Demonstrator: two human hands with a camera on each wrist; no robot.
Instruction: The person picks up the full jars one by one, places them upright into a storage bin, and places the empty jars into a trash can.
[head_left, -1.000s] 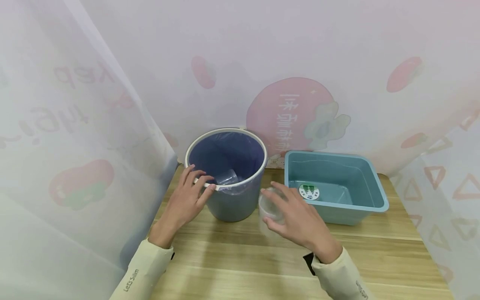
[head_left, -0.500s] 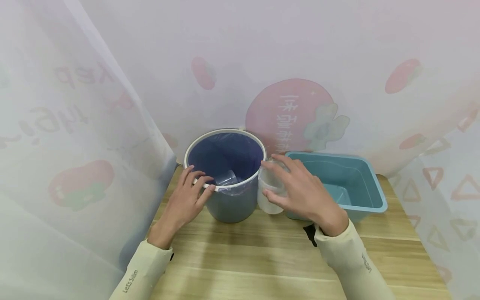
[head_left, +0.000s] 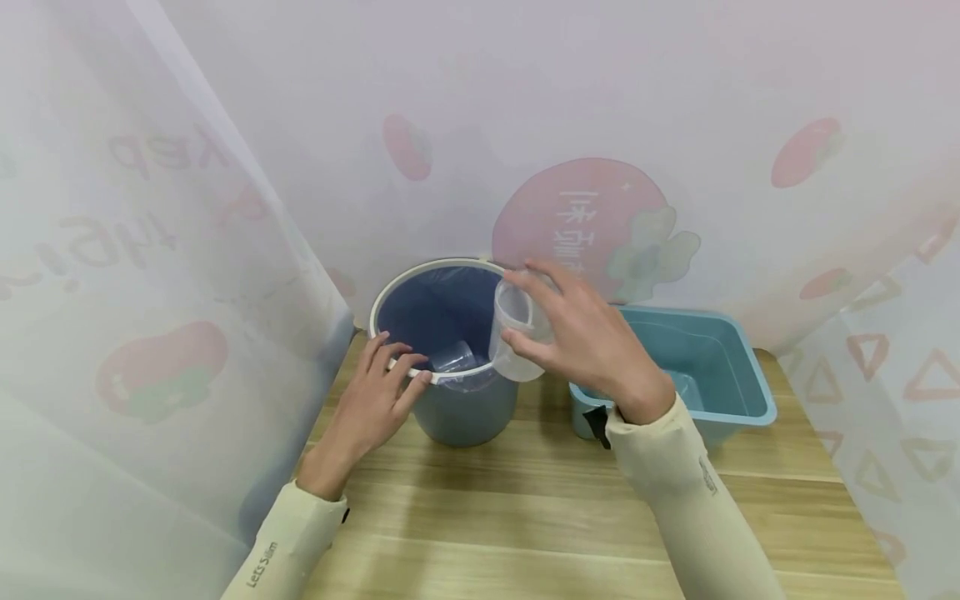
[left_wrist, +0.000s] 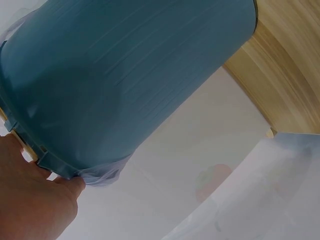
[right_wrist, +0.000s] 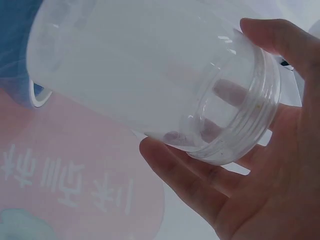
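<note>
My right hand (head_left: pixel 581 333) holds a clear plastic jar (head_left: pixel 517 365) near its mouth, fingers and thumb on opposite sides. In the right wrist view the jar (right_wrist: pixel 135 75) shows a threaded, lidless mouth and a cloudy whitish body. It hangs above the table at the right rim of the blue-grey trash bin (head_left: pixel 465 421); whether it touches the rim I cannot tell. My left hand (head_left: pixel 367 408) grips the bin's near-left rim, as the left wrist view also shows, with the liner's edge beside the thumb. Inside the lined bin lies another clear plastic container (head_left: pixel 453 357).
Right of the bin stands a teal rectangular basin (head_left: pixel 712 354), partly behind my right hand and sleeve. Both sit on a wood-grain table (head_left: pixel 480 517). A printed white curtain (head_left: pixel 420 67) closes in the back and sides.
My right hand has lifted the jar off the table and carried it up and left to the bin's rim. The left hand has stayed on the rim.
</note>
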